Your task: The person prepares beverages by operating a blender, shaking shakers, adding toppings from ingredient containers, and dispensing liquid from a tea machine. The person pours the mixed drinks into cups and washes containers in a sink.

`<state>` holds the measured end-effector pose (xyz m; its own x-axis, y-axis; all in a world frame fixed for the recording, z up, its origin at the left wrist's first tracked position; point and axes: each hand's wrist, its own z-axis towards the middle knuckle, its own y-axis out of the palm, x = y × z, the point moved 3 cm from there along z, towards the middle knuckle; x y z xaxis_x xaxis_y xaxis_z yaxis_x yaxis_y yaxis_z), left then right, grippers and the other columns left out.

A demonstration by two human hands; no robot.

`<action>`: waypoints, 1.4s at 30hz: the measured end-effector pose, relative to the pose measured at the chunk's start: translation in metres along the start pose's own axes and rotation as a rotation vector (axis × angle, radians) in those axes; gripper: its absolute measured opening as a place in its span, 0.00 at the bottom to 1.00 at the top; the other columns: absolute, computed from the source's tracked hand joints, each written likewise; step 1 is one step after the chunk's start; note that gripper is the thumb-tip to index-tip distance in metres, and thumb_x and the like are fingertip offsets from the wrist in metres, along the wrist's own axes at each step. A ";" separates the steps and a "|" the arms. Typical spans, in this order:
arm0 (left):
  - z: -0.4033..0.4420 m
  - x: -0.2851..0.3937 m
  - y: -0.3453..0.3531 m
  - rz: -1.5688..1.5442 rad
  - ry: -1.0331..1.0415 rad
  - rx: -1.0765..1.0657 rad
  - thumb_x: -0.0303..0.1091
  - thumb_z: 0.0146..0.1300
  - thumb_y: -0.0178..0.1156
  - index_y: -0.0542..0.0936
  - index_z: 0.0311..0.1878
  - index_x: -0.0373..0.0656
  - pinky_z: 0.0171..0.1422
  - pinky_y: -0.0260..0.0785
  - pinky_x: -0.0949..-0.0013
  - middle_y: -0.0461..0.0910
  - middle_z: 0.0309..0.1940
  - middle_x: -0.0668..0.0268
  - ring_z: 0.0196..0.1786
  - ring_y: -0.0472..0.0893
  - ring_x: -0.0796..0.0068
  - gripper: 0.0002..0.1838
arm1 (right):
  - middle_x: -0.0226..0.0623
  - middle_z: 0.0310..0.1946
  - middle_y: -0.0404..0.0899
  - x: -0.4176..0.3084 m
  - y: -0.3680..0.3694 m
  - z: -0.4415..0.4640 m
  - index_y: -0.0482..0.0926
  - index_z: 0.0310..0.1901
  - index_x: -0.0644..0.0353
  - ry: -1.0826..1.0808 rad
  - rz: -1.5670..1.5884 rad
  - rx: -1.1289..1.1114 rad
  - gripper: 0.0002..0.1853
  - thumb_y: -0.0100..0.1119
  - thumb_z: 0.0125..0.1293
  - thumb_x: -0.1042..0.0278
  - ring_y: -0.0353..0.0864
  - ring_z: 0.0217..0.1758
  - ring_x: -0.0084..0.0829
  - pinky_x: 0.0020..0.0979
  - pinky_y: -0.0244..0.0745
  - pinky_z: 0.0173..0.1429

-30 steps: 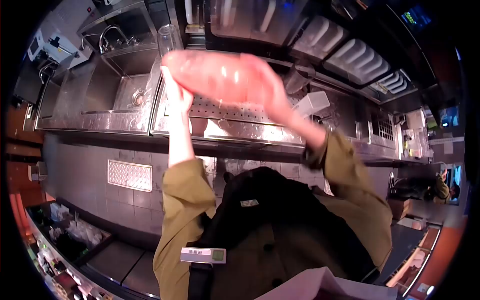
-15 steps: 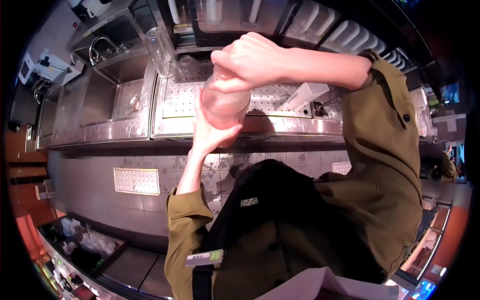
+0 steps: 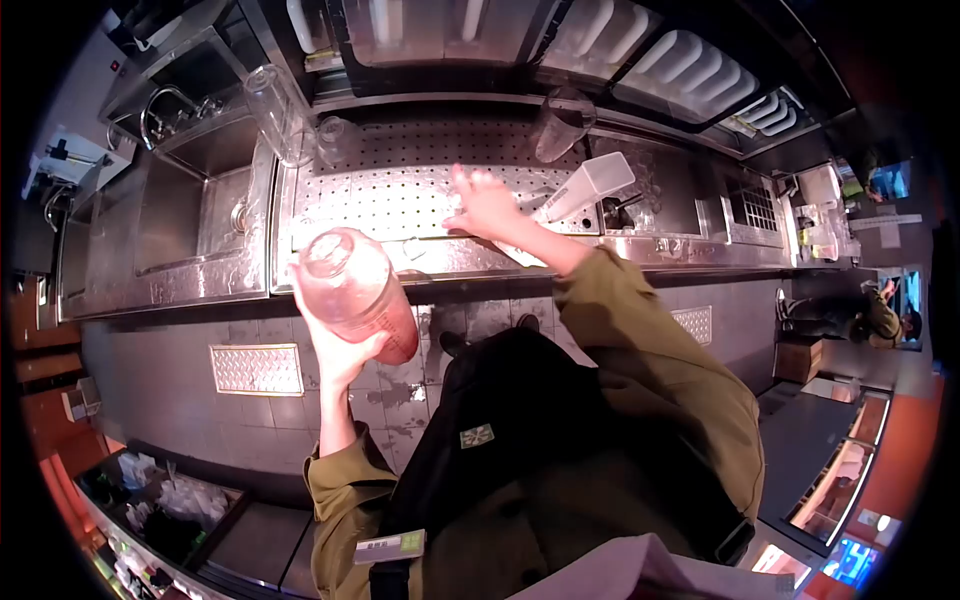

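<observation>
My left hand (image 3: 335, 345) is wrapped round a clear plastic shaker (image 3: 365, 290) with reddish liquid inside. It tilts in front of the counter edge, its narrower top towards the counter; whether a lid sits on it I cannot tell. Over the perforated drain tray (image 3: 385, 205) my right hand (image 3: 487, 207) is apart from the shaker, fingers extended and nothing visible in them. Just right of that hand leans a whitish rectangular container (image 3: 600, 185). Farther back stands a clear cup (image 3: 563, 125).
A tall clear pitcher (image 3: 277, 115) and a small clear cup (image 3: 335, 138) stand at the tray's left end. The metal sink (image 3: 190, 215) with its faucet lies farther left. White-handled containers (image 3: 690, 65) line the back. Another person (image 3: 875, 315) is at far right.
My right hand has come off the shaker's top and moved down over the tray. My left hand has carried the shaker left and towards me. The clear cup at the back now shows.
</observation>
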<state>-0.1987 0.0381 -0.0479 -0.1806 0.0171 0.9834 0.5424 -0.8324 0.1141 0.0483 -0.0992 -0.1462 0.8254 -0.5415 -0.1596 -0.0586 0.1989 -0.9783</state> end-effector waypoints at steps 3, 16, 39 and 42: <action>-0.014 -0.009 -0.025 0.020 -0.037 0.039 0.44 0.30 0.77 0.33 0.69 0.42 0.65 0.57 0.58 0.51 0.63 0.54 0.63 0.60 0.61 0.71 | 0.46 0.55 0.62 0.019 -0.160 -0.044 0.63 0.58 0.58 -0.224 -0.126 0.172 0.47 0.73 0.33 0.53 0.59 0.62 0.45 0.42 0.56 0.62; -0.013 0.002 -0.043 0.148 0.098 0.289 0.42 0.30 0.76 0.49 0.61 0.38 0.62 0.58 0.59 0.59 0.55 0.56 0.58 0.63 0.63 0.57 | 0.53 0.40 0.72 -0.063 -0.107 0.082 0.59 0.55 0.68 -0.331 0.057 -0.123 0.38 0.65 0.47 0.57 0.74 0.45 0.47 0.40 0.74 0.46; 0.098 0.060 0.009 0.875 -0.105 0.071 0.43 0.35 0.72 0.51 0.68 0.43 0.63 0.59 0.65 0.64 0.59 0.49 0.60 0.68 0.58 0.56 | 0.32 0.40 0.76 -0.091 -0.102 0.159 0.73 0.48 0.66 0.078 1.755 -0.269 0.23 0.47 0.66 0.51 0.72 0.41 0.20 0.22 0.66 0.48; 0.105 0.064 0.011 1.057 -0.157 0.053 0.46 0.35 0.71 0.51 0.68 0.46 0.62 0.60 0.64 0.67 0.57 0.48 0.59 0.69 0.57 0.56 | 0.40 0.47 0.75 -0.086 -0.090 0.157 0.70 0.53 0.66 0.069 1.676 -0.349 0.30 0.42 0.65 0.43 0.75 0.47 0.29 0.33 0.69 0.54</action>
<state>-0.1185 0.0879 0.0309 0.5074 -0.6244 0.5939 0.3980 -0.4415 -0.8042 0.0705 0.0582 -0.0239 -0.2847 0.0232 -0.9583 -0.8867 0.3735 0.2725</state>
